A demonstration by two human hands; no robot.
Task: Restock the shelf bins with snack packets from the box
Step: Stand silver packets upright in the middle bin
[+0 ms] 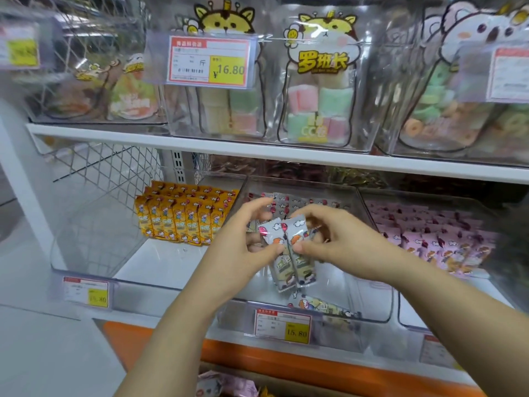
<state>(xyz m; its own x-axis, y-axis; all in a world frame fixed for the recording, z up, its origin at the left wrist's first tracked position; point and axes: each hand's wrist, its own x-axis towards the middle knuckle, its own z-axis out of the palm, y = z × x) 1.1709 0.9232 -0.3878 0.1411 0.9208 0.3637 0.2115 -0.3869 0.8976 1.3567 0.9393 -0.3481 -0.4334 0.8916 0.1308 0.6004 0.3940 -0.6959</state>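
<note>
At the bottom centre of the frame, pink wrappers show in the box (229, 385), below the shelf's orange front strip (286, 365). Above it, a red-and-yellow price tag (282, 326) clips to the front wall of the clear plastic middle bin (372, 306). One loose packet (323, 306) lies flat just behind that wall, its long axis running left to right.

Over the bin, the left hand (243, 253) and the right hand (343, 242) meet. Each pinches one of the two white packets (294, 270) between thumb and curled fingers. These glossy, oblong sachets stand side by side and touching, long axis nearly upright, their lower ends hanging towards the bin floor.

Behind them, more white packets (283, 203) stand in rows. Yellow packets (183, 219) fill the back of the left bin, and pink packets (429, 239) fill the right one.

On the upper shelf, clear bags of pastel candy (317, 110) sit behind a price card (209, 63).
</note>
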